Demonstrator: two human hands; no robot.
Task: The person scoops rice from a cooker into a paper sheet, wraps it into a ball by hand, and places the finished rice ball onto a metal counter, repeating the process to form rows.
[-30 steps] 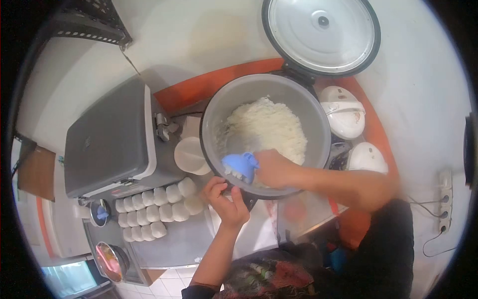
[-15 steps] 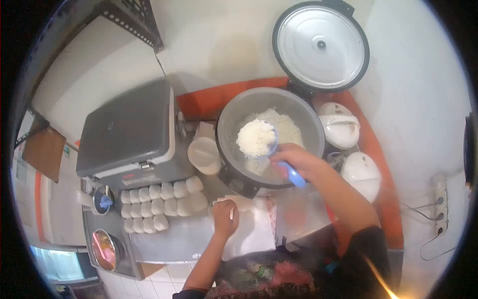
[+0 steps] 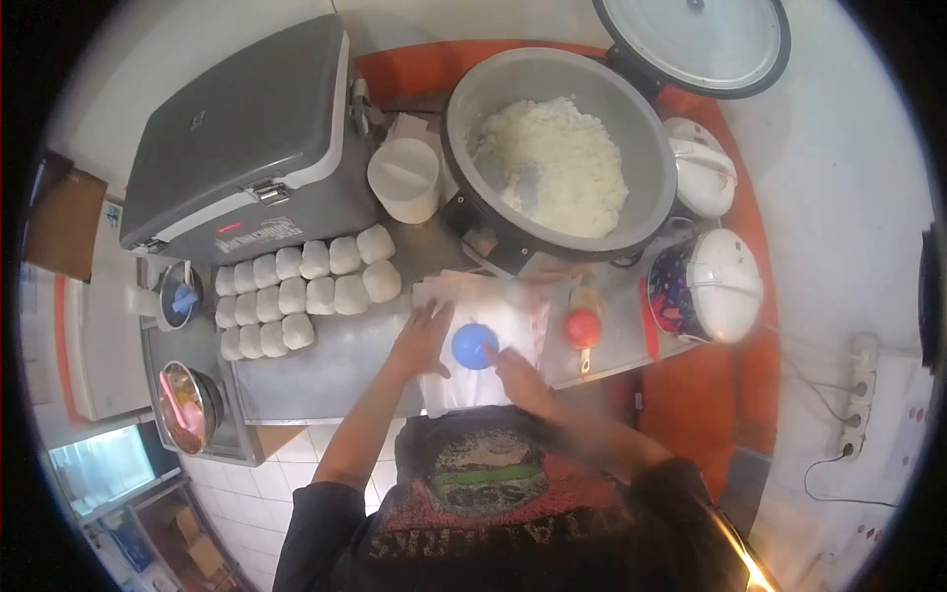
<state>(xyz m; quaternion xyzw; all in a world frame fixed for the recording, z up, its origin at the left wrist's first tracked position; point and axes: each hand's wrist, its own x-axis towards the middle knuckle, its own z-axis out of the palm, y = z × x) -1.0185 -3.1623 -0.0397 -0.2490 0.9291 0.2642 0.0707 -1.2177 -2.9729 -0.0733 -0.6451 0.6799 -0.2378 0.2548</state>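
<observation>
My left hand (image 3: 424, 337) lies flat with fingers apart, pinning the stack of paper (image 3: 498, 311) to the desk (image 3: 335, 375). My right hand (image 3: 518, 380) is blurred but looks clamped on the handle of the blue scoop (image 3: 474, 345), which sits dome-up on the paper, just at 3 o'clock of the left hand. I judge this the tipping-out step — a portion going onto the sheet. The next move calls for a clean, straight lift. The pot (image 3: 533, 74) of rice (image 3: 557, 168) stands at 12 o'clock and the wrapped parcels (image 3: 296, 281) at 10.

Grey box (image 3: 237, 118) beside white parcels (image 3: 301, 286)
</observation>
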